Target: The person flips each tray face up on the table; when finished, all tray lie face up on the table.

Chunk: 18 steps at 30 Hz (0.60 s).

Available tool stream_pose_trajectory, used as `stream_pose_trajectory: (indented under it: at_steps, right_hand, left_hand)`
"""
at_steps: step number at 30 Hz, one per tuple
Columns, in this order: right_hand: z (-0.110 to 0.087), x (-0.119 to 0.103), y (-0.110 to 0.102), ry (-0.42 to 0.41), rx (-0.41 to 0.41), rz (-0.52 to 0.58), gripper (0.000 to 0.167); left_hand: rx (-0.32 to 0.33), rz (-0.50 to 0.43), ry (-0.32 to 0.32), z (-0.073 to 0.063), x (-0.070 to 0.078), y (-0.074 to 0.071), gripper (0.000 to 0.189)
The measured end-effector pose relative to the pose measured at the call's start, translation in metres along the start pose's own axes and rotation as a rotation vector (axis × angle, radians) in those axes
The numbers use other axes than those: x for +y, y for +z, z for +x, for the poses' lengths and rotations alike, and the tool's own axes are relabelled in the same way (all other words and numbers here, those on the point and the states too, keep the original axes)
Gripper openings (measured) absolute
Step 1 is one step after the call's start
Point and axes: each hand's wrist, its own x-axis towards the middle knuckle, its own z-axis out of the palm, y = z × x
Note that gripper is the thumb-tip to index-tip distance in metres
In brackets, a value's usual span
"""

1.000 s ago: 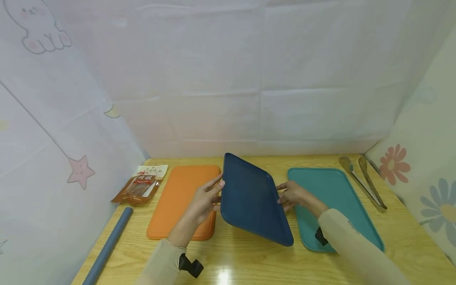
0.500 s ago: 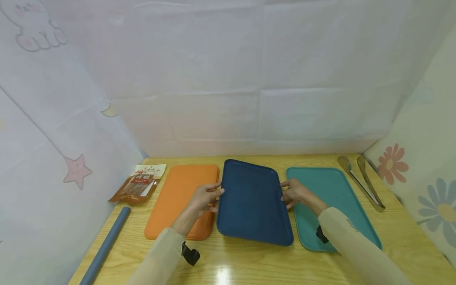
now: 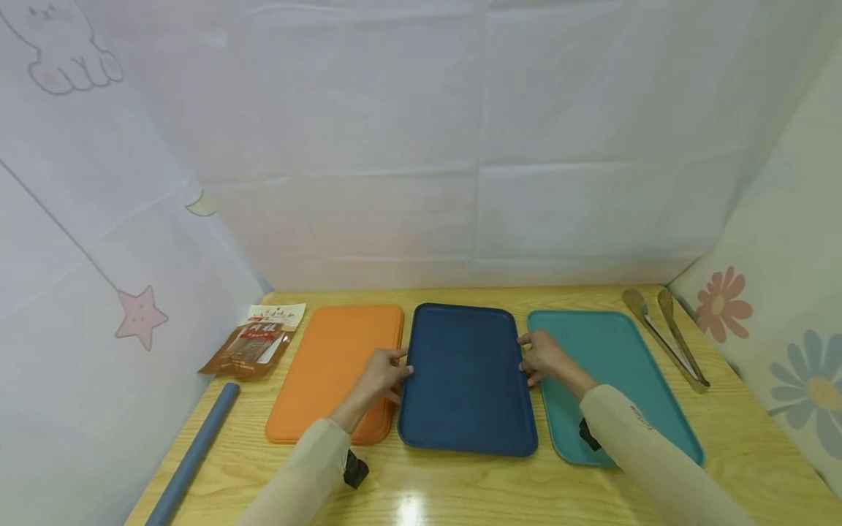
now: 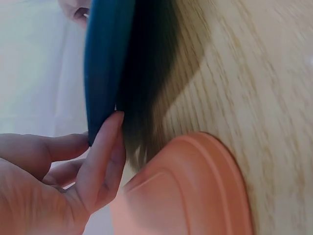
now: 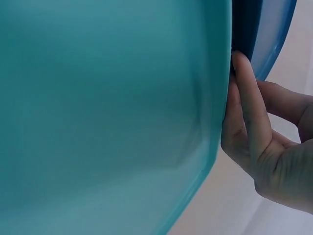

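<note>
A dark blue tray (image 3: 468, 380) lies nearly level in the middle, close over the wooden table. My left hand (image 3: 381, 376) pinches its left rim, thumb on top and fingers under the edge; in the left wrist view the hand (image 4: 73, 171) has fingertips beneath the tray's side (image 4: 105, 63), with a shadow gap below. On the right rim, my right hand (image 3: 544, 358) grips the edge the same way. Its fingers (image 5: 249, 103) reach between the blue tray and the teal tray (image 5: 112, 98) in the right wrist view.
Stacked orange trays (image 3: 335, 365) lie at the left, right beside my left hand. The teal tray (image 3: 612, 372) is under my right forearm. Farther out are a brown food packet (image 3: 253, 347), a grey-blue rod (image 3: 197, 453) and metal tongs (image 3: 671, 340). A fabric wall closes the back.
The blue tray has gone from steeply tilted to nearly level, its left side lowered toward the table. My left hand has come down with it; both hands keep their hold.
</note>
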Motion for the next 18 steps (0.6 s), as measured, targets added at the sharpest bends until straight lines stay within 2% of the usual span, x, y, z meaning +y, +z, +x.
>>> stream_pose_trajectory:
  at_steps: [10, 18]
  right_hand:
    - [0.0, 0.0, 0.0, -0.011, 0.029, -0.029, 0.058]
    - [-0.005, -0.005, 0.002, -0.048, 0.027, -0.092, 0.059]
  left_hand:
    - [-0.02, 0.094, -0.001, 0.006, -0.007, 0.006, 0.053]
    - [0.012, 0.257, 0.014, 0.009, -0.009, 0.011, 0.05]
